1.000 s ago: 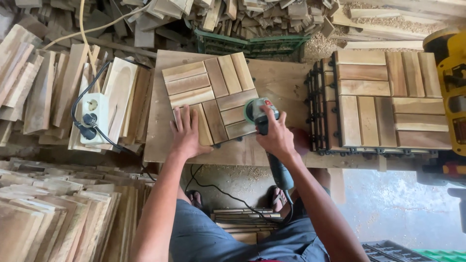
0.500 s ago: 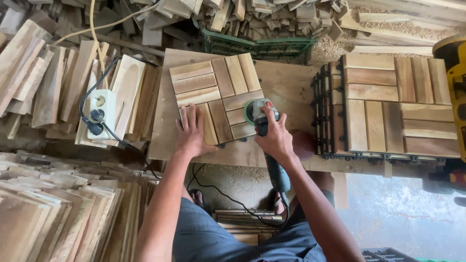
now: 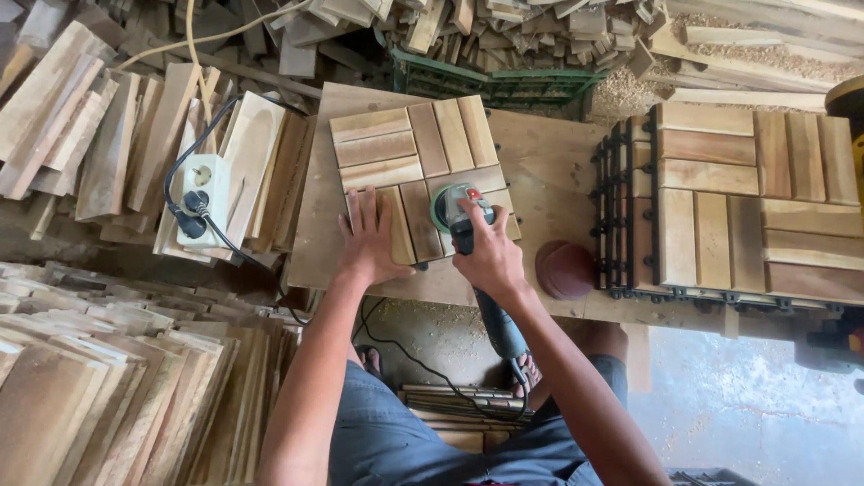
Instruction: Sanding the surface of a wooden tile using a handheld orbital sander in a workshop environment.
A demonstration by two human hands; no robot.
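Slatted wooden deck tile lying flat on the plywood worktop, near edge toward the body, within easy reach of both arms. Left hand spread palm-down on the tile's near-left slats, fingers splayed; grip released, nothing grasped, pressure apparently serving to pin the tile against sliding. Right hand clenched around the body of a corded angle sander, green-guarded head resting on the tile's near-right corner, handle trailing back toward the lap; hold placed close to the head, probably for control of the disc. Power cord hanging below the worktop edge, clear of the sanding surface. Spare reddish sanding disc lying on the worktop just right of the right hand, apart from the tile. Stack of like tiles with black plastic grid backing set to the right, well apart from the tile under the hands, apparently kept separate. White socket block with a black plug resting on loose timber offcuts to the left, off the worktop. Sawdust and scrap heaped beyond the far edge.
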